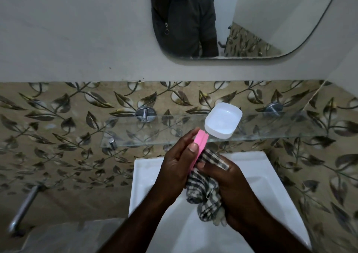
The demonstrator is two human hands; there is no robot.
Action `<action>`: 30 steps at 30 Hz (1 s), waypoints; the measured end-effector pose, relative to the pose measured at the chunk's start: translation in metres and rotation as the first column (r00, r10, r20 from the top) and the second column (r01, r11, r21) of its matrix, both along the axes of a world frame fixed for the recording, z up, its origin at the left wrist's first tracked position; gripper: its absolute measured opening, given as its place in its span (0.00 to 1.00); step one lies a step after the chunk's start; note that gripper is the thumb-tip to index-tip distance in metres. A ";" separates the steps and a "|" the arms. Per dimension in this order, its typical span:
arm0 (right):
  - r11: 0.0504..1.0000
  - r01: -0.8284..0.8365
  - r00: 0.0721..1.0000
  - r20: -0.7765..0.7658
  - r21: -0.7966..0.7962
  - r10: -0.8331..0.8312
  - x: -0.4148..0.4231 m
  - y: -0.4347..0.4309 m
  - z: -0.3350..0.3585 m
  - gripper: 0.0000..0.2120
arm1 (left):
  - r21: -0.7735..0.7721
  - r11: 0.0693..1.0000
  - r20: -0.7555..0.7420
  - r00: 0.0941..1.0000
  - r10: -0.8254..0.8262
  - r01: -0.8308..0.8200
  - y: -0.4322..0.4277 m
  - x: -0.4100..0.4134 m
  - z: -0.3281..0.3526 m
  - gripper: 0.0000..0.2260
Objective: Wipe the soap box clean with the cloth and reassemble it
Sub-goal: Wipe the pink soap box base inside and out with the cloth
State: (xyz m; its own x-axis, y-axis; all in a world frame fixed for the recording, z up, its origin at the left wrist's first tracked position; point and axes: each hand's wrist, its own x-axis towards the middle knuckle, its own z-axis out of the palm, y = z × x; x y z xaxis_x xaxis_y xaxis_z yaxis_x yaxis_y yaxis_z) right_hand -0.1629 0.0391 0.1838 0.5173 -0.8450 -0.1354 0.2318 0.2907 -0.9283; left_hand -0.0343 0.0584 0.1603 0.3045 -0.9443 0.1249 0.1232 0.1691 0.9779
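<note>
Head view: the only view given; everything below is read from it.
Pink part [201,143]: held edge-on above the basin [271,177], just in front of the glass shelf [151,132].
Left hand [174,163]: curled round the pink part, the thumb laid along its near edge.
Cloth [205,192]: a checked cloth, bunched up, its upper end pressed to the pink part's right face.
Right hand [234,187]: closed round the cloth; nothing else is held by it.
White part [222,121]: set apart on the glass shelf, hollow side up, touched by neither hand.
Done: the soap box has been taken apart; the pink part appears to be under wiping.
Left: whether the white part has been wiped cannot be told; reassembly is judged not yet begun.
</note>
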 end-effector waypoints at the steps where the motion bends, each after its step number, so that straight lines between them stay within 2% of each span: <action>1: 1.000 0.028 0.999 0.030 0.001 -0.028 -0.003 -0.001 0.002 0.11 | 0.015 0.999 -0.008 0.999 -0.032 0.032 0.001 0.000 -0.002 0.22; 3: 0.998 0.057 0.998 0.026 -0.024 -0.056 -0.009 -0.005 0.005 0.12 | 0.049 0.997 -0.039 0.998 -0.053 0.055 0.006 -0.001 -0.007 0.20; 6: 0.996 -0.033 0.999 -0.028 -0.084 0.031 -0.020 -0.014 0.002 0.15 | 0.069 0.997 -0.021 0.999 -0.045 0.046 0.009 0.000 -0.014 0.28; 8: 0.974 -0.103 0.984 -0.165 -0.204 0.070 -0.025 -0.015 0.000 0.16 | 0.116 0.992 -0.023 0.999 -0.038 0.040 0.007 0.003 -0.015 0.33; 10: 0.935 -0.149 0.941 -0.338 -0.321 0.034 -0.026 -0.015 -0.003 0.17 | 0.188 0.982 -0.041 0.999 -0.023 0.031 0.003 0.005 -0.012 0.37; 12: 0.909 -0.169 0.902 -0.431 -0.381 -0.013 -0.024 -0.013 -0.006 0.17 | 0.262 0.965 -0.012 1.000 -0.016 0.018 0.002 0.007 -0.011 0.42; 15: 0.918 -0.127 0.902 -0.430 -0.375 -0.051 -0.021 -0.015 -0.006 0.13 | 0.286 0.958 0.055 0.998 0.004 -0.020 0.004 0.008 -0.002 0.38; 18: 0.960 -0.119 0.947 -0.320 -0.255 0.033 -0.023 -0.021 0.002 0.15 | 0.287 0.957 0.037 0.999 0.024 -0.034 0.009 0.012 0.007 0.34; 20: 0.983 -0.162 0.979 -0.137 -0.088 0.149 -0.025 -0.024 0.008 0.17 | 0.264 0.964 -0.079 0.995 0.056 -0.033 0.010 0.017 0.013 0.31; 22: 0.971 -0.236 0.972 -0.001 0.029 0.236 -0.027 -0.025 0.013 0.18 | 0.225 0.974 -0.267 0.961 0.073 -0.011 0.011 0.022 0.015 0.28; 24: 0.954 -0.288 0.957 0.053 0.076 0.285 -0.026 -0.025 0.013 0.18 | 0.189 0.975 -0.519 0.855 -0.005 0.120 0.010 0.024 0.013 0.29; 26: 0.942 -0.326 0.945 0.049 0.082 0.323 -0.022 -0.024 0.010 0.19 | 0.135 0.941 -0.714 0.689 -0.126 0.311 0.010 0.021 0.009 0.33; 27: 0.940 -0.331 0.943 0.028 0.080 0.330 -0.020 -0.024 0.008 0.18 | 0.106 0.927 -0.758 0.632 -0.159 0.360 0.010 0.019 0.006 0.36; 30: 0.966 -0.257 0.960 -0.117 -0.013 0.254 -0.017 -0.025 0.004 0.12 | 0.007 0.922 -0.802 0.553 -0.226 0.388 0.011 0.018 -0.002 0.43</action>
State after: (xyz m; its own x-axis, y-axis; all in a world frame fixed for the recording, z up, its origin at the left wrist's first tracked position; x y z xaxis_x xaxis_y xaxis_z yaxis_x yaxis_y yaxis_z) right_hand -0.1802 0.0136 0.1880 0.6990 -0.6911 -0.1840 0.0464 0.3006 -0.9526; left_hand -0.0159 0.0690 0.1579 -0.1056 -0.9786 -0.1766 0.8550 -0.1801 0.4864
